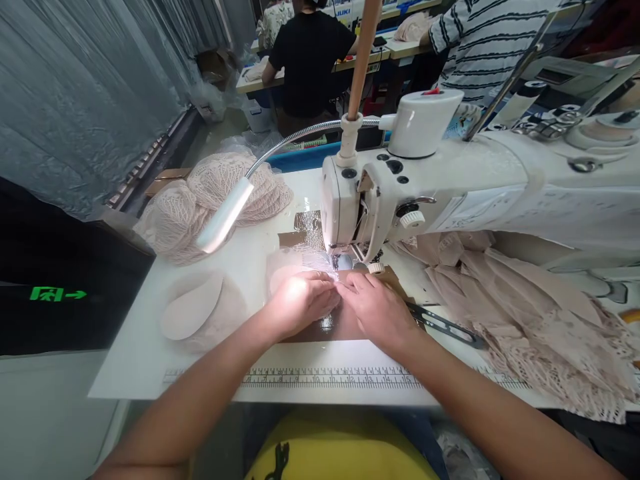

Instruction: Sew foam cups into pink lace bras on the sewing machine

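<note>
Head-height view, forward and down

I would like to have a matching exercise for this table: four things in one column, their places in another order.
1. Lace heap
2. Ruler marks
3. Black slotted tool
4. Left hand

A. to the right of the right hand
B. on pale fabric
C. along the table's near edge
D. toward the far left corner

Pairs: 1-D, 2-C, 3-A, 4-B.

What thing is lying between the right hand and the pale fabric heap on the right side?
In the head view, a black slotted tool lies between them.
</note>
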A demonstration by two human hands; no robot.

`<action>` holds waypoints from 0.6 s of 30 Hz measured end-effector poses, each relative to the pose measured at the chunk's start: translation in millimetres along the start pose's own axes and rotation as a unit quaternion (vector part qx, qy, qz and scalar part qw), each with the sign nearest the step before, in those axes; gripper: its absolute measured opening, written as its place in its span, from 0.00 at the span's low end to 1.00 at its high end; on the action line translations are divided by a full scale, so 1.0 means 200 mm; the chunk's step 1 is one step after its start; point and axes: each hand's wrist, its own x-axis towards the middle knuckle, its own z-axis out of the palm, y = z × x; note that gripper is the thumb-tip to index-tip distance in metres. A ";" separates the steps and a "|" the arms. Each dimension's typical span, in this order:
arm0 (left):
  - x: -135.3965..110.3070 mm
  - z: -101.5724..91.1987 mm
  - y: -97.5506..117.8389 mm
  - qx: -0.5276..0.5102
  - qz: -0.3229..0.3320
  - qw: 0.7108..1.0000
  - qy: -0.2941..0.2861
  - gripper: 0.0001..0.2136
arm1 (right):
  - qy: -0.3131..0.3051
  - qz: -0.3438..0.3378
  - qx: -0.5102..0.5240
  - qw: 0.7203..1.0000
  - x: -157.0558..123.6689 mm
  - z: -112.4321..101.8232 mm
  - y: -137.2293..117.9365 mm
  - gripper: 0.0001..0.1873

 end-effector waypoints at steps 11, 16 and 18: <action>0.08 0.10 -0.18 0.130 0.091 0.984 0.077 0.14 | -0.007 0.056 -0.024 0.998 0.08 0.01 0.00 0.24; 0.08 0.09 -0.19 0.123 0.071 0.988 0.066 0.15 | -0.007 0.058 -0.027 0.998 0.08 0.01 0.00 0.23; 0.07 0.10 -0.19 0.119 0.066 0.988 0.068 0.15 | -0.005 0.056 -0.029 0.998 0.07 0.01 0.00 0.23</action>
